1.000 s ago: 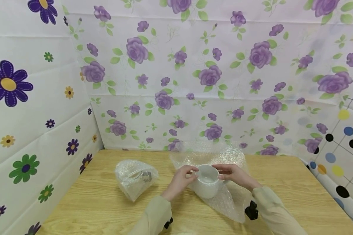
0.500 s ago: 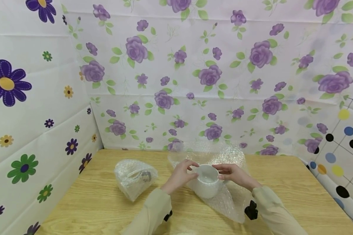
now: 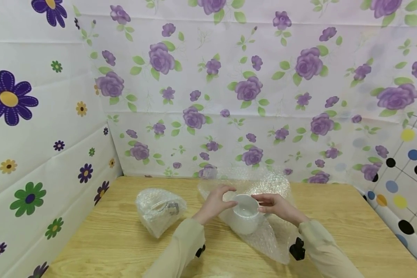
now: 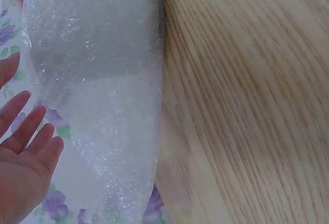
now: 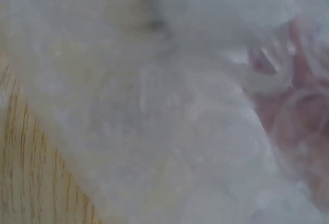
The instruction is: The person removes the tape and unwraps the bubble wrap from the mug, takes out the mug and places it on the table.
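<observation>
A white mug (image 3: 246, 206) stands upright with bubble wrap (image 3: 269, 239) around its lower part and spread under and behind it. My right hand (image 3: 278, 207) holds the mug at its right side, thumb and fingers at the rim. On the other side my left hand (image 3: 214, 202) is apart from most of the rim, fingers spread, thumb tip right by the mug's edge. The left wrist view shows that hand (image 4: 25, 157) with loose fingers beside the wrap (image 4: 97, 80). In the right wrist view, wrap (image 5: 154, 121) blurs and covers much of the right hand's fingers (image 5: 303, 126).
A bubble-wrapped bundle (image 3: 158, 210) lies to the left on the wooden table (image 3: 107, 231), a greyish part showing through it. Behind the table hangs a flowered cloth (image 3: 226, 77). A black wrist device (image 3: 297, 249) sits under the right sleeve.
My left hand has let go of the mug's left rim and its fingers have spread and drawn back. The right hand, mug and wrap have stayed nearly still.
</observation>
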`<state>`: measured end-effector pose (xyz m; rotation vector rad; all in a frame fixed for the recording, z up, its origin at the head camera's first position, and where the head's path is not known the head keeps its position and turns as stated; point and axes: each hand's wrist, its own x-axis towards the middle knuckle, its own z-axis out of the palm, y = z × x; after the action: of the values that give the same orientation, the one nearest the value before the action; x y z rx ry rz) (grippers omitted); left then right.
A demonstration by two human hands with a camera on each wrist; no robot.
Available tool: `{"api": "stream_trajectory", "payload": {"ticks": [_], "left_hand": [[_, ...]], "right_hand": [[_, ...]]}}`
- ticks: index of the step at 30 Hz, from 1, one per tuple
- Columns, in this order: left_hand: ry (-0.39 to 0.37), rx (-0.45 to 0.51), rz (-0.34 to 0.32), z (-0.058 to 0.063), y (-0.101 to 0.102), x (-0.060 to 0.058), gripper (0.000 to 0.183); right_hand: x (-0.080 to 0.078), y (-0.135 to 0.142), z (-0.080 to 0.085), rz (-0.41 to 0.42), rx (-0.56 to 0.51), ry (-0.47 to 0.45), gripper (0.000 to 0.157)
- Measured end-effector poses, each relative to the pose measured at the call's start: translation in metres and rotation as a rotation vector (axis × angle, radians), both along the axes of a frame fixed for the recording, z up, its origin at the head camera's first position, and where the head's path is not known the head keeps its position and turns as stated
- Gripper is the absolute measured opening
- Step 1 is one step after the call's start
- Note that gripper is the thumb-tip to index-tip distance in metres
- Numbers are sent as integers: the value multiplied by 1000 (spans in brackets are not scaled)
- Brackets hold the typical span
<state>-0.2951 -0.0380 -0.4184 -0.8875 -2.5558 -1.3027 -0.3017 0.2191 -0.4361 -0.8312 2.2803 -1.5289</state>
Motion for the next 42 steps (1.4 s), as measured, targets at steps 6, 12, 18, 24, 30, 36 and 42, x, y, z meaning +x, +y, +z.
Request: {"api": "stream_trajectory", "payload": {"ticks": [6, 12, 18, 24, 30, 36, 42], "left_hand": [[-29, -8, -21, -1, 1, 1, 40], [-15, -6, -19, -4, 1, 0, 38], [7, 21, -14, -6, 0, -1, 34], [44, 60, -16, -4, -3, 0, 30], [76, 91, -23, 1, -7, 1, 25], [62, 119, -19, 5, -12, 5, 19], [64, 127, -16, 8, -17, 7, 16]], "right_hand": [[2, 0, 2, 2, -5, 0, 46], [0, 0, 0, 4, -15, -4, 45], [-1, 0, -1, 2, 0, 6, 45], [-1, -1, 1, -10, 13, 13, 44], [-2, -1, 0, -13, 9, 11, 44], [-1, 0, 1, -15, 7, 1, 45], [1, -1, 2, -8, -2, -9, 48]]}}
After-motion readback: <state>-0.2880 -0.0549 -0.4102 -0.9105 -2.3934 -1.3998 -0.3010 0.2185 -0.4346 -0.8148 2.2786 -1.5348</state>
